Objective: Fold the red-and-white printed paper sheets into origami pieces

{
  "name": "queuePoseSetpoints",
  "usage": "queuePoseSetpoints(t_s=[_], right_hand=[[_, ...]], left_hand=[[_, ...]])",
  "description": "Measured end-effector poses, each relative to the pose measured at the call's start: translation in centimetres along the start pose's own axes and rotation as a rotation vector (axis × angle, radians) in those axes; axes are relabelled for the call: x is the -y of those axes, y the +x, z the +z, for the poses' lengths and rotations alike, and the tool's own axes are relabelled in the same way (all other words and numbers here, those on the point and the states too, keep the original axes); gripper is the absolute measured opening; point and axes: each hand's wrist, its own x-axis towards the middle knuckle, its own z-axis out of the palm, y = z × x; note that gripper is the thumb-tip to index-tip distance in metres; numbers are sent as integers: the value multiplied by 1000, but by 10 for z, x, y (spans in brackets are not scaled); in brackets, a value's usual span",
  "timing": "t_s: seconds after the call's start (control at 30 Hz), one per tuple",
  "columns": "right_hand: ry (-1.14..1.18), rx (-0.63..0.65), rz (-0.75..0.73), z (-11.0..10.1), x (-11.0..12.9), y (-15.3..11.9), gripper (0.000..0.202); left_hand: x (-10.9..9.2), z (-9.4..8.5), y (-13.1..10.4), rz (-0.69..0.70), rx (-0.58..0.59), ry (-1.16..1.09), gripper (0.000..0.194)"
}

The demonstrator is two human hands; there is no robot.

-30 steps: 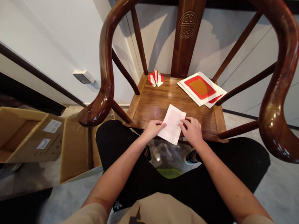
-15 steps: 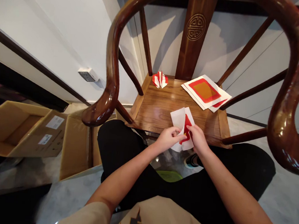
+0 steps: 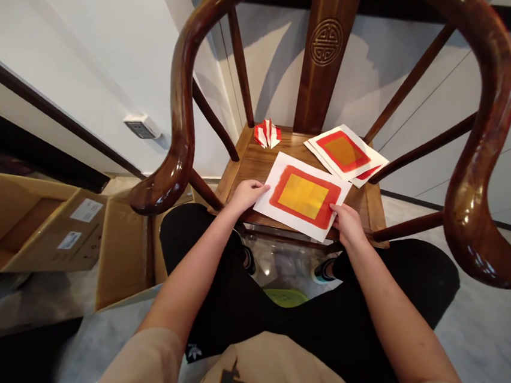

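Observation:
Between my hands a sheet of joss paper (image 3: 302,196) lies spread flat above the front of the wooden chair seat. It is white, with a red frame around a gold rectangle. My left hand (image 3: 248,195) pinches its left edge, thumb on top. At the lower right edge my right hand (image 3: 346,223) pinches the sheet, its fingers underneath. Beyond it, a small stack of the same paper (image 3: 346,152) rests at the back right of the seat. A folded red-and-white paper piece (image 3: 267,133) stands at the back left.
The chair's curved armrests (image 3: 182,118) rise on both sides of the seat (image 3: 258,159). Open cardboard boxes (image 3: 125,251) sit on the floor at left. A wall socket (image 3: 142,126) is by the left wall. Something green (image 3: 285,297) lies below, between my legs.
The sheet was bunched and partly folded between my hands; now it is opened out flat, gold side up. My hands have moved apart to its two sides. The view has shifted slightly.

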Motion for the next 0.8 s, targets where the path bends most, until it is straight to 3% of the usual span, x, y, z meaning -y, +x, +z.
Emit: queuePoseSetpoints(t_s=[0.07, 0.13, 0.27, 0.33, 0.43, 0.53, 0.63, 0.73, 0.8], right_hand=[[-96, 10, -40, 1, -2, -1, 23], [-178, 32, -65, 2, -4, -3, 23], [-429, 26, -169, 7, -7, -8, 29], [-699, -12, -244, 10, -5, -11, 36], [-1069, 55, -226, 8, 1, -17, 40], [-1261, 183, -150, -6, 12, -18, 52], [-1207, 160, -244, -25, 27, -15, 52], [-1051, 71, -477, -33, 39, -8, 37], [-1023, 142, -651, -30, 43, -2, 32]], left_hand=[[-1, -1, 6, -17, 8, 71, 31], [-6, 0, 7, 32, -56, 208, 30], [-23, 13, -20, 335, -292, 559, 43], [-28, 30, -46, 453, -215, 638, 41], [-25, 62, -86, 559, 28, 676, 46], [-16, 86, -105, 579, 57, 672, 61], [-8, 90, -100, 544, 20, 650, 62], [-5, 82, -83, 537, 53, 652, 53], [-4, 76, -74, 576, 116, 655, 47]])
